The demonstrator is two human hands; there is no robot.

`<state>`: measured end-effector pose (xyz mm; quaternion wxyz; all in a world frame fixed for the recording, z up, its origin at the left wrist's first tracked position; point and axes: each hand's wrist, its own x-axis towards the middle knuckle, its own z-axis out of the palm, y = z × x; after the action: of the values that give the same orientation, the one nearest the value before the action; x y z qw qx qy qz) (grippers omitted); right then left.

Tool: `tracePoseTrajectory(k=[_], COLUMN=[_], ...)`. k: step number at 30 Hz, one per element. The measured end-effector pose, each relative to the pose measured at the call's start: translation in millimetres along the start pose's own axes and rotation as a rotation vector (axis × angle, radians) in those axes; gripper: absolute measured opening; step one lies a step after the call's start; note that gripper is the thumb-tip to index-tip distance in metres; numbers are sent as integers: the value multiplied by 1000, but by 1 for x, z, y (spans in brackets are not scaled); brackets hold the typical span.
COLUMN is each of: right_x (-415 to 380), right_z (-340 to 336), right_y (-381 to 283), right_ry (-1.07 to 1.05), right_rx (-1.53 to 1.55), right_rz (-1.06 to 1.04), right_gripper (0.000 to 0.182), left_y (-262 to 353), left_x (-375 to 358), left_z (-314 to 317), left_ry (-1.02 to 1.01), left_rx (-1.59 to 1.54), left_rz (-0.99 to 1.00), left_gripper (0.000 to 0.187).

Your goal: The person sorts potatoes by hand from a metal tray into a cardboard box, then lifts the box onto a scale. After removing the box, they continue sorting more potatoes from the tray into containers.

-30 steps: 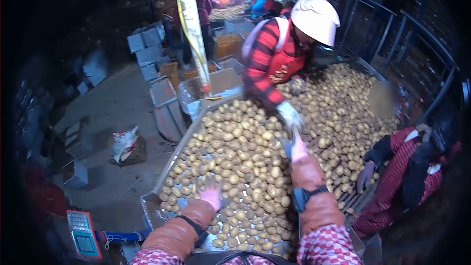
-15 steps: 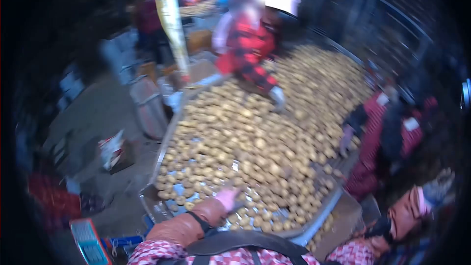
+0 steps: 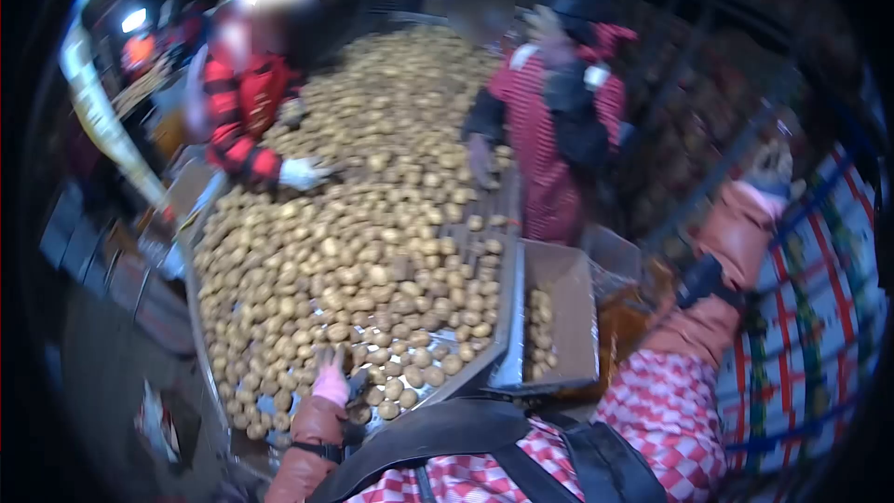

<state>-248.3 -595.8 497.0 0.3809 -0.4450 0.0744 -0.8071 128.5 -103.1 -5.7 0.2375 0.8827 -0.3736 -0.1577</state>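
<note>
Pink-gloved left hand (image 3: pixel 331 382) flat, fingers spread, pointing up-table on potatoes (image 3: pixel 354 251); right hand (image 3: pixel 771 168) grip unclear.

Potatoes (image 3: pixel 372 224) are lying heaped on the sorting table (image 3: pixel 503 317), filling it from near to far. Left hand (image 3: pixel 331 382) is resting on potatoes at the near edge. Box (image 3: pixel 559 317) is sitting just right of the table, potatoes in it. Right hand (image 3: pixel 773 168) is reaching far right. Two people are standing at the far end, one left, one right.
</note>
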Motion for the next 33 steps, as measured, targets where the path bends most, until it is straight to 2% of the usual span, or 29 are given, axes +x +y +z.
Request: tracePoseTrajectory(k=[2,3,4,6,8,9,10,11,12,13,14,17,19,20,21,22,24,25,26,27,28,29,30,31,32,33], right_x=[3,1,-5,-14,-19,-13,-8,36,39,41,8,51,63,49,0,-65,-197,-254,-297,-322,-346,-372,-383,-395,-409,-423], right_z=[-1,-2,-4,-27,-19,-16,-14,-64,-68,-72,-36,-67,-79,-76,-61,-46,-47,-62,-81,-99,-110,-171,-189,-195,-213,-231], right_y=[17,29,37,56,77,73,69,83,92,100,104,117,132,144,156,168,168,157,140,120,107,113,102,86,80,84], right_ry=[-54,-66,-54,108,103,97,88,65,61,46,-23,-175,-420,-518,-615,-729,-1032,-1226,-1401,-2034,-2107,-2056,-1973,-1885,-1884,-1838], right_rx=[58,100,123,-23,-366,-490,-613,-245,-58,129,-151,-711,-803,-814,-760,-700,-700,-771,-883,-899,-1100,-1148,-1187,-1248,-1242,-1403], right_rz=[133,201,235,215,230,257,285,168,108,52,-18,140,334,397,504,685,1162,1417,1627,1276,1423,1425,1342,1266,1269,1010], right_gripper=[66,67,68,63,54,53,51,47,45,43,50,43,37,36,34,33,32,32,31,38,41,46,48,50,50,46], left_y=[-18,-5,0,-3,-25,-6,-20,-37,-26,4,21,8,-9,-14,-19,-31,-2,2,8,13,21,30,33,20,9,-11], left_x=[0,-8,-16,-25,-33,-49,-55,-63,-72,-84,-89,-99,-105,-110,-111,-117,-143,-160,-190,-211,-235,-263,-288,-318,-346,-366], left_z=[7,-16,-24,-36,-34,-54,-40,-25,-38,-61,-72,-47,-35,-33,-29,-22,-82,-93,-93,-93,-84,-66,-41,3,45,89], left_ry=[42,5,55,137,254,245,321,404,411,338,266,311,297,344,401,407,217,72,-80,-212,-204,-199,-113,-3,107,271], left_rx=[-126,-226,-210,-208,-210,-316,-368,-410,-400,-416,-432,-459,-384,-485,-592,-781,-1077,-1020,-837,-648,-813,-976,-786,-808,-827,-1050], left_rz=[7,-68,-120,-128,-41,-159,-155,-142,-153,-314,-469,-443,-433,-407,-382,-444,-742,-806,-786,-744,-865,-981,-866,-882,-891,-1021], left_gripper=[80,78,78,76,71,67,65,62,62,61,61,59,60,57,54,50,29,27,31,37,36,35,42,45,48,44])
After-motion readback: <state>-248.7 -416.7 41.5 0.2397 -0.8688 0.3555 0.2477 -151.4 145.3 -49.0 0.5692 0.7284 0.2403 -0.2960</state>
